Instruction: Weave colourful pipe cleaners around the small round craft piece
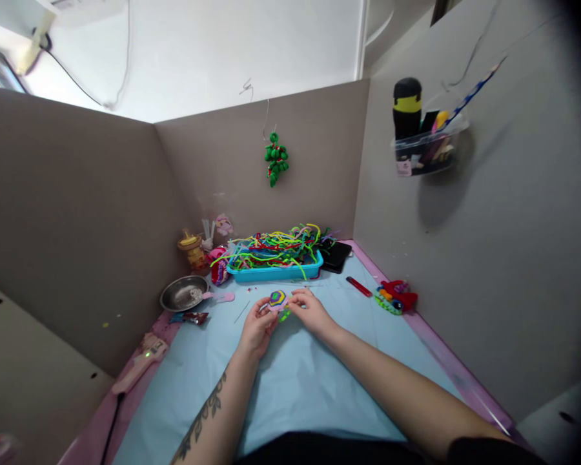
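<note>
My left hand (257,328) is closed around the left side of a small coiled pipe-cleaner piece (277,298), with rings of yellow, purple and green and a pink edge. At its right edge, my right hand (311,310) pinches with thumb and forefinger, seemingly on a pipe cleaner joined to it. A bright green strand (285,316) hangs just below, between the two hands. Both hands are a little above the blue table cover (314,381). The fingers partly hide the piece's lower and right sides.
Behind the hands stands a blue tray (271,274) heaped with pipe cleaners (275,248). To the left are a metal bowl (174,296) and a corded hot glue gun (142,367). A red cutter (359,287) and colourful pipe-cleaner pieces (396,297) lie right. Grey partitions (310,142) enclose the table.
</note>
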Demonstrator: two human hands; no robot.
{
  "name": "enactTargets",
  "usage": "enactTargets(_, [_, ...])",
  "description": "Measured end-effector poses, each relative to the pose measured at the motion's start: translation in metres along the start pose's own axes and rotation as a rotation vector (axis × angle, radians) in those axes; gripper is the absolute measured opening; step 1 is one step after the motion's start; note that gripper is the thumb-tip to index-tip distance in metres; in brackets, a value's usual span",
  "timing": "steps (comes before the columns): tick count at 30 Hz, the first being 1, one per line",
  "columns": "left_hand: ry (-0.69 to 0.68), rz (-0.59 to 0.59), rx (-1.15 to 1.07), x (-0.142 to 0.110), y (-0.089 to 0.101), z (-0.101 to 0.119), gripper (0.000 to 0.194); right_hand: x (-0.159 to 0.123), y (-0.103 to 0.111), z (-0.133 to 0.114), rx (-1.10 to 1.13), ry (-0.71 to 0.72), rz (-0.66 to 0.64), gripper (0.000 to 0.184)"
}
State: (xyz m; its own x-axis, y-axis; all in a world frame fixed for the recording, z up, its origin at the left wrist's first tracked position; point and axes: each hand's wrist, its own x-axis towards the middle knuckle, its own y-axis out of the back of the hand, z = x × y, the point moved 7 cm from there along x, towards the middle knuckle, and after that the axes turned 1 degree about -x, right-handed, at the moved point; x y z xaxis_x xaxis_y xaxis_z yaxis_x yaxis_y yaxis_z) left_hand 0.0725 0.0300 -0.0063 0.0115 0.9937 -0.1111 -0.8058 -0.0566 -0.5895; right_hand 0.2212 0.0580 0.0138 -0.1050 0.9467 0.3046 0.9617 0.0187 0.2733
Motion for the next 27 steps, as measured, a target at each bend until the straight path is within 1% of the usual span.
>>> enactTargets(5, [-0.002, -0.001, -0.018, 0.001, 0.000, 0.001, 0.047, -0.003, -0.003, -0.003, 0.015, 0.012, -0.018, 0.010])
enactTargets(8, [0.006, -0.005, -0.021, 0.001, -0.001, 0.000, 0.046, -0.005, -0.003, -0.007, 0.024, 0.031, -0.006, 0.012])
enactTargets(13, [0.027, -0.016, -0.018, 0.001, -0.002, -0.002, 0.046, -0.008, -0.005, -0.011, -0.029, 0.050, 0.008, 0.015])
enactTargets(18, [0.041, 0.003, -0.013, 0.001, -0.001, -0.003, 0.044, -0.009, -0.005, -0.009, -0.032, 0.035, 0.040, 0.015])
enactTargets(23, [0.064, 0.027, -0.007, 0.002, 0.002, -0.006, 0.040, -0.008, -0.001, -0.006, -0.058, 0.064, 0.086, 0.016])
enactTargets(27, [0.076, 0.026, -0.007, 0.002, 0.003, -0.008, 0.037, -0.007, -0.001, -0.006, -0.093, 0.096, 0.098, 0.020])
